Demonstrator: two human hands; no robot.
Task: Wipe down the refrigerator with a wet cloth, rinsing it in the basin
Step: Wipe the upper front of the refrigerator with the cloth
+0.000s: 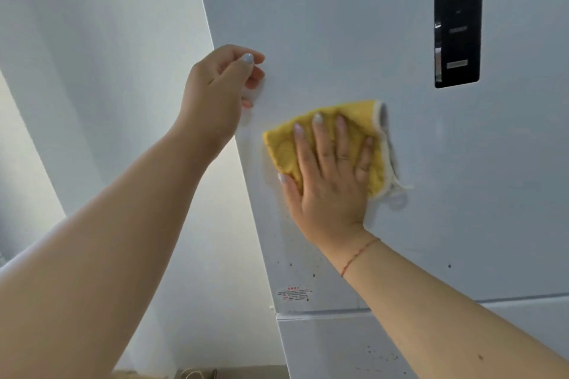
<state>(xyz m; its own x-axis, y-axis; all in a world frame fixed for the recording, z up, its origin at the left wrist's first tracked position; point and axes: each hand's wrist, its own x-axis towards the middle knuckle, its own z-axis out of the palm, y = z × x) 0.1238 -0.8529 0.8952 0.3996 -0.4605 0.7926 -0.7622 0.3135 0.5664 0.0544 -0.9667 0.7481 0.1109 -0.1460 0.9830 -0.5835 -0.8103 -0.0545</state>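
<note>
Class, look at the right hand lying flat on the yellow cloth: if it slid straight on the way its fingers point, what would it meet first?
The right hand points up the refrigerator door. Past the yellow cloth, only bare door shows; the black control panel probably lies off to the side.

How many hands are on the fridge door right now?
2. The right hand presses the yellow cloth flat on the door; the left hand touches its left edge, fingers curled.

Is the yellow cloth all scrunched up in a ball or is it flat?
Flat. The yellow cloth lies spread against the fridge door, pressed under the right hand's straight fingers.
</note>
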